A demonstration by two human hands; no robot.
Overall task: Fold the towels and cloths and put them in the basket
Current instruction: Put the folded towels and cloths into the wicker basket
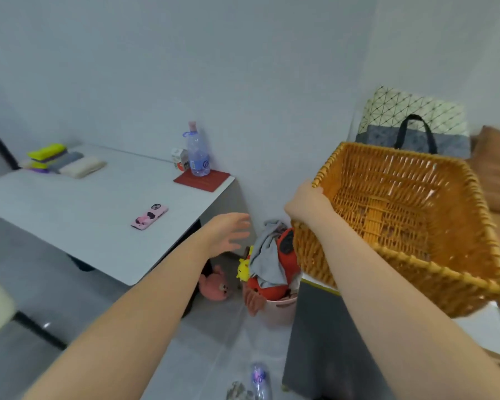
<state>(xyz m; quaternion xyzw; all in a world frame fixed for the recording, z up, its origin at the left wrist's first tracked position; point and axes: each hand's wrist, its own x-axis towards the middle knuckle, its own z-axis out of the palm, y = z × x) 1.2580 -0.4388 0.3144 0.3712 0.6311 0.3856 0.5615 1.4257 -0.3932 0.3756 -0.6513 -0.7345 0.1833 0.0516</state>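
My right hand (306,204) grips the near left rim of an orange wicker basket (433,197), which tilts toward me in the air above a grey cabinet (309,336); nothing lies inside it. My left hand (228,233) floats open with spread fingers past the white table's (70,215) right corner, touching nothing. Folded cloths sit at the table's far left: a yellow one (46,151) on a stack, a grey one (70,160) and a cream one (83,167) beside it.
On the table lie a pink phone (150,216), a red booklet (201,180), a water bottle (197,153) and a small carton (179,159). A pink bin (277,307) with toys and a grey cloth stands on the floor between table and cabinet. A bag (413,125) and a sofa are at the right.
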